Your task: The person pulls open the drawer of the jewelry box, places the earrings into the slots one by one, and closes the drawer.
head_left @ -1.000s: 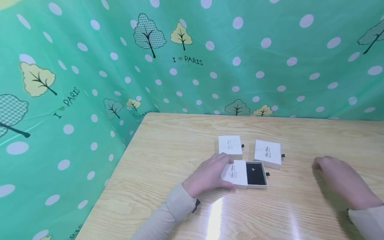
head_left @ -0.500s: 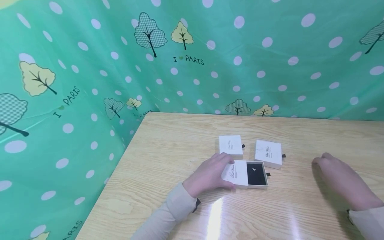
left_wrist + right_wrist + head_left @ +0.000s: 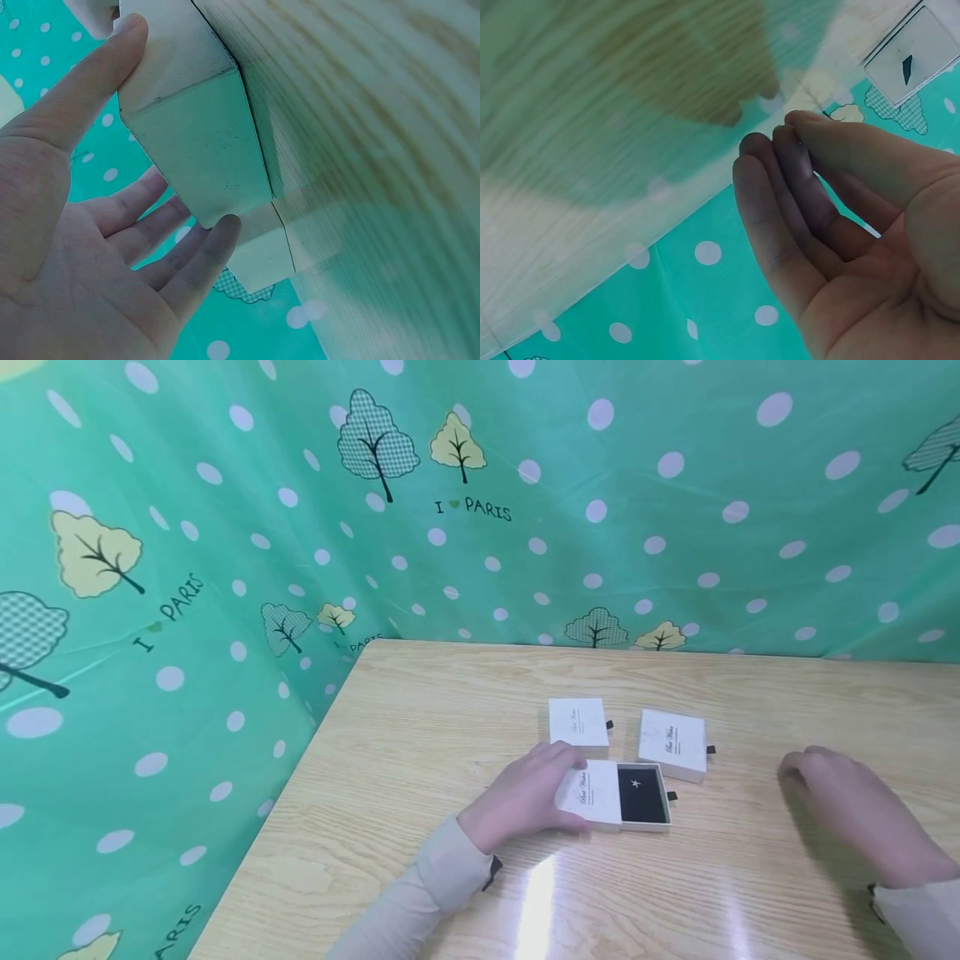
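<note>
A white sliding jewelry box (image 3: 600,806) lies on the table with its drawer (image 3: 642,810) pulled part-way out to the right. On the drawer's black pad sits a small silvery star-shaped piece (image 3: 636,784). My left hand (image 3: 517,802) grips the box's sleeve from the left, thumb on the near side and fingers on the far side; the left wrist view shows the box's end wall (image 3: 199,150) between them. Off to the right, my right hand (image 3: 862,810) rests at the table with loosely curled fingers and holds nothing, as the right wrist view shows.
Two closed white boxes, a left one (image 3: 577,720) and a right one (image 3: 672,741), stand just behind the opened one, each with a black pull tab on its right. A green dotted cloth (image 3: 480,552) hangs behind and left of the wooden table (image 3: 420,710).
</note>
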Demonstrator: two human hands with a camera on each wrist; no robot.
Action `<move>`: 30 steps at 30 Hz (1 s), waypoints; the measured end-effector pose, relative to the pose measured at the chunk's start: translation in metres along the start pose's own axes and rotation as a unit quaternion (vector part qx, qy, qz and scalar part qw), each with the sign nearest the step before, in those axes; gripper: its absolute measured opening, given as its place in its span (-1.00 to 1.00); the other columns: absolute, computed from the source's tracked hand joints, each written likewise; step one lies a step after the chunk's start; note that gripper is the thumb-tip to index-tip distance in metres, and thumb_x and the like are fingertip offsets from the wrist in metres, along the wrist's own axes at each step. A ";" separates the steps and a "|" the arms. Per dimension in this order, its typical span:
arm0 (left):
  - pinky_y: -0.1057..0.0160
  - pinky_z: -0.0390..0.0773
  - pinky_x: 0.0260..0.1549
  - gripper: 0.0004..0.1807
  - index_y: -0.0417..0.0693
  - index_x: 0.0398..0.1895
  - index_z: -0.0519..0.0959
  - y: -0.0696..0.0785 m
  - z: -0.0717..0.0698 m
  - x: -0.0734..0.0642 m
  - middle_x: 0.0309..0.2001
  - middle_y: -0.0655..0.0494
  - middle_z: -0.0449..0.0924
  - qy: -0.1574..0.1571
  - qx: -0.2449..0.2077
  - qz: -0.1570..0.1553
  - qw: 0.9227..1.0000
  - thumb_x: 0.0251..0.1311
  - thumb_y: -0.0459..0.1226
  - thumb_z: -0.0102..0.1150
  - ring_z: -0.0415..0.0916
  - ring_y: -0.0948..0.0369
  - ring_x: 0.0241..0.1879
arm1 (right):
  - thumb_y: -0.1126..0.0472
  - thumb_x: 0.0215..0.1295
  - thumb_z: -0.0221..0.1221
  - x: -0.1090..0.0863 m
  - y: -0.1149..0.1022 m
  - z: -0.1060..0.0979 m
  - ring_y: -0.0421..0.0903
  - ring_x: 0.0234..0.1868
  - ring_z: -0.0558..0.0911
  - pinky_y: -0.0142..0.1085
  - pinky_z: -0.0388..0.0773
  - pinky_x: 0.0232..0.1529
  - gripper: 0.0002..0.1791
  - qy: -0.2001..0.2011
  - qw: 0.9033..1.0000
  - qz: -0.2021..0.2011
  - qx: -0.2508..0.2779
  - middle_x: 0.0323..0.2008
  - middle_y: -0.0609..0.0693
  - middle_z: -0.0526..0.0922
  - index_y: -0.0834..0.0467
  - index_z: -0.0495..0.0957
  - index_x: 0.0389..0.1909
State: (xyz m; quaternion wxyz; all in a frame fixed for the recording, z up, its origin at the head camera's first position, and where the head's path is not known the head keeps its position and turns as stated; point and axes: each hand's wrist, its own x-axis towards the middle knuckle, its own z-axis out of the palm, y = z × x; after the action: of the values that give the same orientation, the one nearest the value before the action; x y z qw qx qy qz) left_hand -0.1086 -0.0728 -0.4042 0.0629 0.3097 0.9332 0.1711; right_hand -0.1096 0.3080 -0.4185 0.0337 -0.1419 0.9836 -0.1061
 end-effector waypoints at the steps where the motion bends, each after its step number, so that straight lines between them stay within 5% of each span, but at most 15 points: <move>1: 0.36 0.48 0.16 -0.15 0.00 0.19 0.46 0.000 0.000 0.000 0.14 0.21 0.50 0.000 0.000 -0.001 1.000 -0.18 0.14 0.55 0.43 0.26 0.11 | 0.49 0.15 0.23 0.000 -0.001 -0.001 0.43 -0.17 0.61 0.20 0.59 -0.17 -0.82 -0.002 1.000 0.004 0.003 -0.26 0.43 0.63 0.47 0.60 -0.21; 13: 0.34 0.47 0.18 -0.13 0.01 0.22 0.44 -0.001 0.002 0.001 0.18 0.20 0.48 -0.011 0.004 -0.010 1.000 -0.17 0.17 0.52 0.42 0.26 0.13 | 0.36 0.17 0.28 0.006 -0.012 -0.004 0.44 -0.12 0.61 0.30 0.51 -0.08 -0.86 -0.007 0.999 0.027 0.015 -0.23 0.40 0.68 0.38 0.67 -0.29; 20: 0.35 0.48 0.17 -0.12 0.01 0.23 0.44 -0.001 0.001 0.000 0.19 0.21 0.48 -0.013 0.001 -0.012 1.000 -0.17 0.17 0.52 0.42 0.27 0.14 | 0.32 0.19 0.27 0.008 -0.017 -0.006 0.20 -0.33 0.68 0.18 0.60 -0.23 -0.85 -0.003 0.999 0.021 0.030 -0.40 0.21 0.71 0.36 0.67 -0.31; 30: 0.35 0.48 0.16 -0.13 0.02 0.23 0.44 0.000 0.000 0.000 0.18 0.21 0.48 -0.011 0.008 -0.010 1.000 -0.17 0.17 0.52 0.43 0.26 0.13 | 0.36 0.19 0.28 0.008 -0.022 -0.008 0.43 -0.12 0.61 0.23 0.57 -0.14 -0.78 0.016 0.998 0.022 0.057 -0.19 0.43 0.66 0.43 0.64 -0.20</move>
State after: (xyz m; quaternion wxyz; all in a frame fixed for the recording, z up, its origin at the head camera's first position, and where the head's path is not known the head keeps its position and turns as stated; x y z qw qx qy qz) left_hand -0.1085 -0.0726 -0.4038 0.0721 0.3029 0.9369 0.1591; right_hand -0.1120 0.2869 -0.4066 0.0287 -0.1163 0.9792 -0.1636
